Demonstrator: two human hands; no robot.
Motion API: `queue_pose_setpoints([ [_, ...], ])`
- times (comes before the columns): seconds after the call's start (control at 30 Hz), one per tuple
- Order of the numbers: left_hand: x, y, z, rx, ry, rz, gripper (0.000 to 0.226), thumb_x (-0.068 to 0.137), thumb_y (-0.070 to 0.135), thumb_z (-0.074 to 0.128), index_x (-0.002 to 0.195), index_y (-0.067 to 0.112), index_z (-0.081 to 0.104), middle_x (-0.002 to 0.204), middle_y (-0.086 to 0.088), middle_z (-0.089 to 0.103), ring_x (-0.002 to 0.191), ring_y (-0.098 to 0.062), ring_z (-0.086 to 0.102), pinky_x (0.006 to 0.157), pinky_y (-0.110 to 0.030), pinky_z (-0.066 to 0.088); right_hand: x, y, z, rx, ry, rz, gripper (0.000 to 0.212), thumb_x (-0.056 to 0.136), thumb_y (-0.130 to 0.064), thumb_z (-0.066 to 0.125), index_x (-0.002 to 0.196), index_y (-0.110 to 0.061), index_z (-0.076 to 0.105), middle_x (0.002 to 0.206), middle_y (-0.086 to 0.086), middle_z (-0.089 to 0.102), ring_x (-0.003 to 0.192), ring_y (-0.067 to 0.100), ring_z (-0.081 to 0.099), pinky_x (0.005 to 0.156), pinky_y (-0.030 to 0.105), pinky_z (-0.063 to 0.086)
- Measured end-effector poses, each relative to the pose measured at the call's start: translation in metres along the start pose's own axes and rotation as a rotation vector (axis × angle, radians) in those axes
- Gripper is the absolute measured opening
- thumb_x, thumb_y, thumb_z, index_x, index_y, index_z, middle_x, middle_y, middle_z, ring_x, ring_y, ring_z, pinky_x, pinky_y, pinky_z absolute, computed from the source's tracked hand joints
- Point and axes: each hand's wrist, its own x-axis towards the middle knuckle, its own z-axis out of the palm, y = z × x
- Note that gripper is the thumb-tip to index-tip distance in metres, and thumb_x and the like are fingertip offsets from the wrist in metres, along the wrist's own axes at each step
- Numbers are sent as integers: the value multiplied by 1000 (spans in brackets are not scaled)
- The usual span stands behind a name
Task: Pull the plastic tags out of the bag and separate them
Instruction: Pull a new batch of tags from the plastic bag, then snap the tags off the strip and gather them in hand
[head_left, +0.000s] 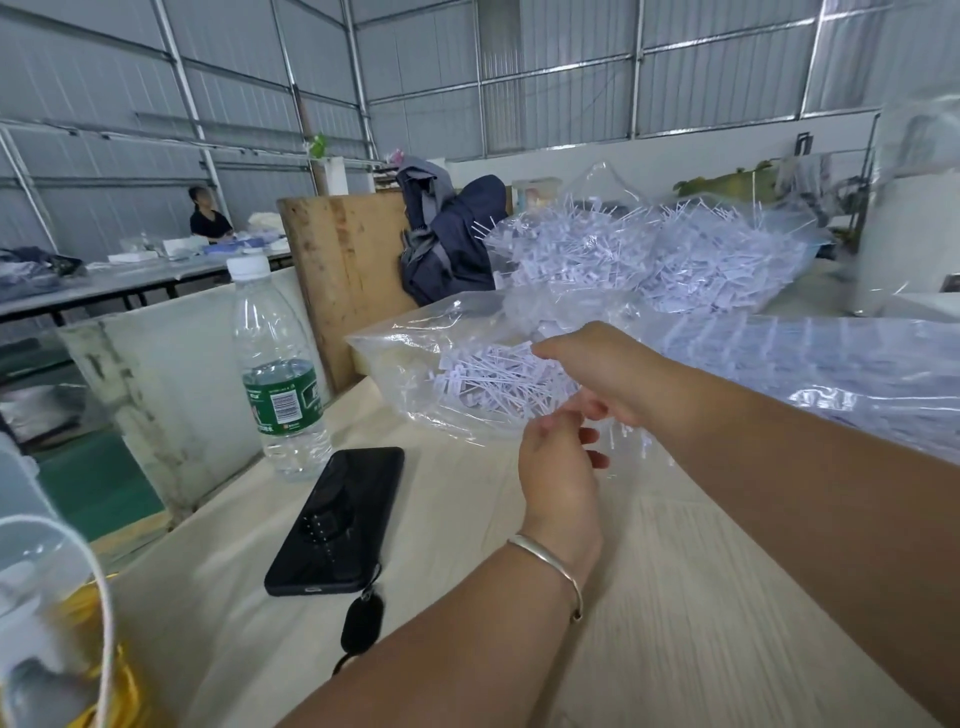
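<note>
A clear plastic bag lies on the pale wooden table, with several white plastic tags inside it. My right hand reaches into the bag's mouth, its fingers curled among the tags. Just below, my left hand, with a silver bangle on the wrist, pinches the bag's near edge. A few tags hang below my right hand. Which tags the right fingers hold is hidden.
A water bottle and a black phone with a dark fob lie left of my hands. More clear bags of tags pile up at the back right. A wooden board stands behind. A person sits far left.
</note>
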Motion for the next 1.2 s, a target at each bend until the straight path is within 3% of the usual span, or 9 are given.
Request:
queue_pose_setpoints([
  [0.1,-5,-2,1,81,-45,18,9,92,16,51,93,10,58,76,1,59,47,-7,48,46,-20,32,-21,10,-12,-326,127,-292,17,87,-16,52,88,-2,60,80,12,63,71,31,66,53,29,45],
  [0.2,-7,-3,0,144,-76,51,6,88,11,50,86,11,55,70,1,60,45,-7,48,46,-21,32,-51,39,-28,-490,340,-543,14,85,-17,51,85,-18,65,87,-2,67,71,22,64,68,35,52],
  [0.4,-22,-9,4,203,-86,143,22,81,5,53,60,10,55,53,-4,52,40,-13,42,40,-18,32,-93,124,-83,-1005,478,-764,20,71,-17,45,52,-16,40,47,2,51,38,21,46,38,29,40],
  [0.53,-33,-10,15,310,-118,241,25,83,6,53,59,7,58,51,-1,52,44,-13,44,43,-17,36,-93,157,-132,-1174,495,-602,18,53,2,77,64,-4,63,66,12,62,59,31,63,45,34,48],
  [0.73,-42,-8,38,550,-309,292,21,82,9,56,64,4,65,58,-2,58,48,-12,50,49,-17,40,-72,161,-167,-1266,608,-522,37,73,-2,63,110,-1,64,122,17,60,104,38,57,83,45,47],
  [0.83,-40,1,49,776,-263,692,11,80,20,62,70,17,64,65,7,59,59,-3,50,55,-19,40,-60,152,-160,-1453,503,-425,36,89,-20,42,123,-19,54,129,1,54,119,25,45,91,38,34],
  [0.9,-35,12,57,1020,-169,1001,15,78,29,65,93,27,63,89,14,56,85,-2,48,63,-21,42,-53,143,-153,-1490,403,-293,38,89,-20,39,125,-20,50,127,1,55,121,23,45,93,36,37],
  [1.0,-14,16,67,1267,-200,965,44,82,35,67,123,29,53,117,8,49,113,-13,41,82,-34,47,-46,131,-147,-1455,241,-94,32,87,-16,42,115,-22,57,119,2,62,111,23,58,83,31,45],
  [1.2,5,12,74,1214,-223,917,13,91,15,56,88,21,67,93,6,59,86,-15,57,72,-32,48,-21,111,-168,-1055,-29,27,51,87,-21,47,138,-20,44,105,7,66,67,16,66,55,21,51],
])
